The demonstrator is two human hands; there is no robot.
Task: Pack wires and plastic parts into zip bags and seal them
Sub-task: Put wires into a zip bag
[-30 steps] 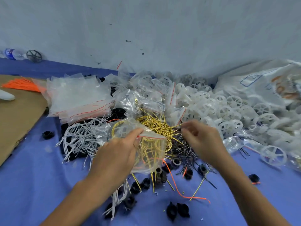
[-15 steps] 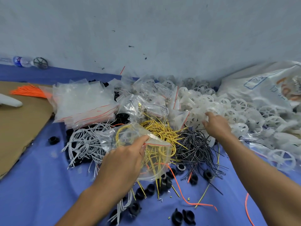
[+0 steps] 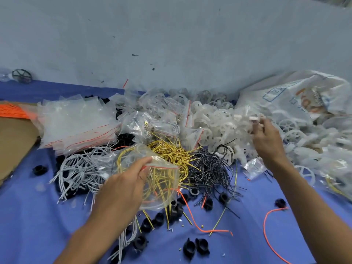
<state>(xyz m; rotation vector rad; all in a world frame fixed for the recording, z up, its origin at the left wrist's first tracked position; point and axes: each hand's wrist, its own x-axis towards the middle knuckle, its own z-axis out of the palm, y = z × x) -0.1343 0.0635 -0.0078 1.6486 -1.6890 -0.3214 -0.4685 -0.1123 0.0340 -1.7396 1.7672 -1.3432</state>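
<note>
Grey wall (image 3: 171, 35): matte, flecked, fills the upper half of the frame.
Blue cloth (image 3: 38, 225): smooth and flat. Its far edge meets the wall, and its widest bare stretch lies at lower left.
White sack (image 3: 282, 100): woven, printed and slumped at upper right.
Heap of wheels (image 3: 219, 128): white spoked plastic discs, spilling from the sack toward centre.
Stack of empty bags (image 3: 76, 126): clear film with red-striped mouths, left of centre.
Cardboard (image 3: 15, 145): brown sheet at the left edge.
White wires (image 3: 76, 170), yellow wires (image 3: 171, 153), black wires (image 3: 211, 168): thin tangled bundles side by side at centre.
Zip bag (image 3: 165, 187): clear, crumpled, mouth open, with yellow wire ends inside, held over the yellow bundle at centre.
Left hand (image 3: 123, 185): thumb and fingers pinch the bag's red-striped rim.
Right hand (image 3: 266, 138): raised over the wheels, its fingertips gripping a small white piece (image 3: 254, 119) that is blurred.
Black caps (image 3: 196, 246): small lobed mouldings, scattered low at centre.
Orange wire (image 3: 266, 231): a loose curl at lower right.
</note>
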